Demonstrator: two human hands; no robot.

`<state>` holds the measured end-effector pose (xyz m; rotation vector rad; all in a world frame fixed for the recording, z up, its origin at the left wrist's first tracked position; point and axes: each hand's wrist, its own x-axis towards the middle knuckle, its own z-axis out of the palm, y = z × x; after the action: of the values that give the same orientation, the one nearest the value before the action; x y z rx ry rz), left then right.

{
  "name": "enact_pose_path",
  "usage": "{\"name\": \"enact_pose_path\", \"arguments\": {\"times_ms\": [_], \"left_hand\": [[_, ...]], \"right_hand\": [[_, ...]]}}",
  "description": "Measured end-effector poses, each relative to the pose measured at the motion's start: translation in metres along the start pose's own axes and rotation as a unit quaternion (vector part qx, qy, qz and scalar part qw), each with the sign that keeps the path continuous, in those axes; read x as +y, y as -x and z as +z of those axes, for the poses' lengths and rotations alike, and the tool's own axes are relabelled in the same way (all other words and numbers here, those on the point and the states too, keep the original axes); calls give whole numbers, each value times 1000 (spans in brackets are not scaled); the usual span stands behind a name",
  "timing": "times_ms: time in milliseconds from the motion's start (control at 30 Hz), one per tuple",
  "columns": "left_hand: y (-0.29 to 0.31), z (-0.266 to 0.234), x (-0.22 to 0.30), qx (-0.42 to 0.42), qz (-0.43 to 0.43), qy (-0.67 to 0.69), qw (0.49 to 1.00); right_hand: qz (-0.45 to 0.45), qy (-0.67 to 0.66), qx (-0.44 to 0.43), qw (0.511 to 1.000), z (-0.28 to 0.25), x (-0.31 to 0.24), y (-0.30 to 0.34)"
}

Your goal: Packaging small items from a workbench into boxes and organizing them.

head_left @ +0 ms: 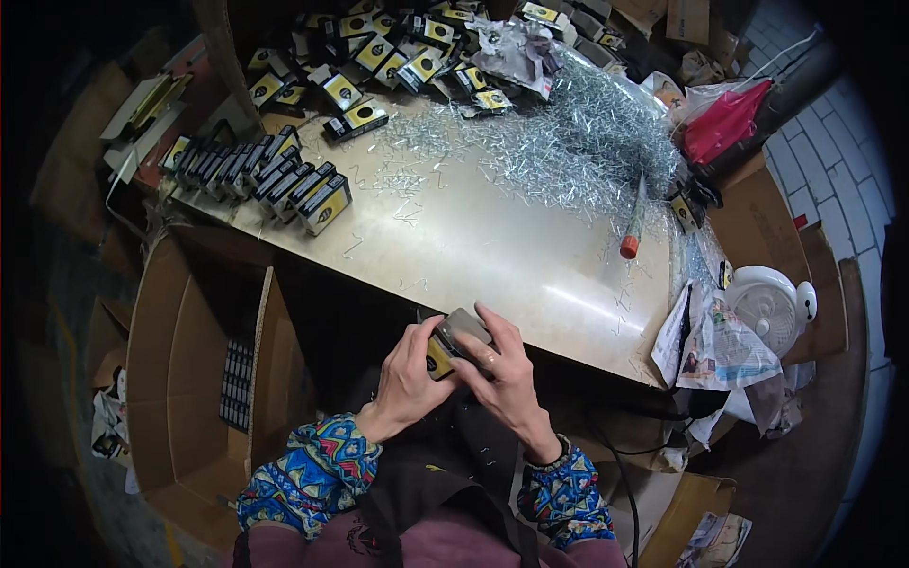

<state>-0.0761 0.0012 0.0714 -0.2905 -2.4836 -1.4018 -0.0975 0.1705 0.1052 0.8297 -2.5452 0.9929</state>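
Observation:
Just off the near edge of the table, I hold a small black and yellow cardboard box between both hands. My left hand is closed round its left side. The fingers of my right hand press on its grey upper part, which looks like a flap or the inside of the carton. What the box contains is hidden. Beyond my hands, a big heap of shiny bent wire pieces covers the far right of the table, with some scattered loose nearby.
Filled-looking boxes stand in rows at the table's left. More cartons lie jumbled at the back. A large cardboard box with packed cartons stands at left. An orange-tipped tool lies by the heap; a white fan is at right.

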Motion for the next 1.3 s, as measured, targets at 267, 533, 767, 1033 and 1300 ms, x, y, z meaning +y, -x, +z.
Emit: {"name": "enact_pose_path", "arguments": {"times_ms": [267, 533, 767, 1033, 1300], "left_hand": [[-3, 2, -1, -5, 15, -11, 1000], [-3, 4, 3, 0, 33, 6, 999], [-8, 2, 17, 9, -40, -30, 999], [-5, 7, 12, -3, 3, -64, 998], [-8, 6, 7, -8, -4, -51, 999]], "right_hand": [[-12, -10, 34, 999, 1, -2, 0], [103, -117, 66, 986, 17, -6, 22], [259, -427, 88, 862, 18, -13, 18], [310, -336, 112, 882, 17, -25, 11], [215, -215, 139, 943, 22, -29, 7]]}}
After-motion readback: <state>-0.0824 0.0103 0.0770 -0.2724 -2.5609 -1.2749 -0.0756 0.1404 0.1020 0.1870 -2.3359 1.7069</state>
